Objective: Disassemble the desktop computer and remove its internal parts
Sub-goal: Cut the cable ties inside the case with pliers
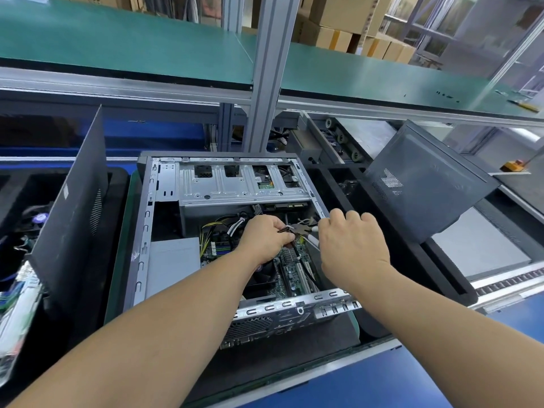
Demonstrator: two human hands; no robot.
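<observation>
An open desktop computer case lies on its side in front of me, its side panel off. Inside are a silver drive cage, a grey power supply, a green motherboard and bundled cables. My left hand is inside the case and pinches a thin dark cable end over the motherboard. My right hand hovers beside it with fingers curled round a tool with white handles; its tip is partly hidden.
A dark side panel stands upright left of the case. Another dark panel leans at the right over a black foam tray. Parts and cables fill a bin at far left. A green shelf runs overhead.
</observation>
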